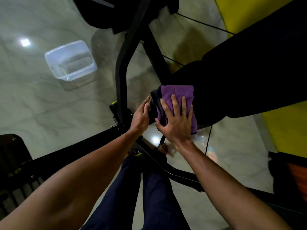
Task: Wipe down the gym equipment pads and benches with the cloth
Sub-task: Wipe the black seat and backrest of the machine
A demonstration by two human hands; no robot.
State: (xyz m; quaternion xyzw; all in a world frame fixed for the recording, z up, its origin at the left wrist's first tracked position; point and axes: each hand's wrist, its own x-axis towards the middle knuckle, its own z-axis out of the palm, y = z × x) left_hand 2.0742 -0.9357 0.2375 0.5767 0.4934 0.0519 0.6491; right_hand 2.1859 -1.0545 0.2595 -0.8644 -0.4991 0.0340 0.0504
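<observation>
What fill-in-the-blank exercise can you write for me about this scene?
1. The colour of the cloth under the right hand is ___.
2. The pad under the cloth is ___ in colour.
3. The clear tub stands on the ___.
Missing words: purple; black; floor.

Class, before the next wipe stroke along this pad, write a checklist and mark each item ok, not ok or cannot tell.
1. Cloth lies on the pad: ok.
2. Right hand presses flat on the cloth, fingers spread: ok.
3. Left hand rests at the pad's near end to steady it: ok.
4. Cloth damp enough: cannot tell.
5. Tub stands on the floor, apart from the pad: ok.
</observation>
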